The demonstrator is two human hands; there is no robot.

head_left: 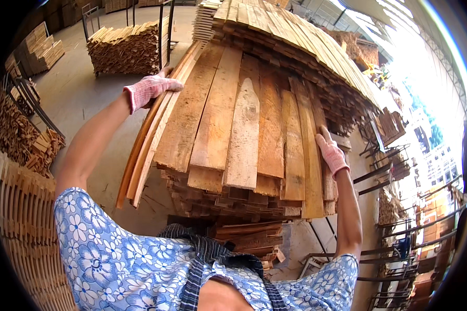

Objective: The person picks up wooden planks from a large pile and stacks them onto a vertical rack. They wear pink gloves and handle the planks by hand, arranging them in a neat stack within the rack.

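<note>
Both my hands wear pinkish work gloves and reach to opposite sides of a stack of rough wooden boards (242, 135). At the left edge, my left hand (154, 88) is closed round a few narrow boards (154, 132) tilted on edge, its thumb side over their upper edges; the fingers beneath are partly hidden. My right hand (331, 153) lies against the outer side of the rightmost boards (312, 150), fingers stretched out along the wood. Between the hands, the top layer of boards lies side by side with uneven near ends, one of them pointed at its far end.
A higher pile of pale boards (296, 36) rises behind the stack. Bundled wood (124, 49) stands in a metal rack at far left, with more stacked strips (26, 228) near left. Black metal bars (376, 179) jut out at right. Loose planks (249, 238) lie below the stack.
</note>
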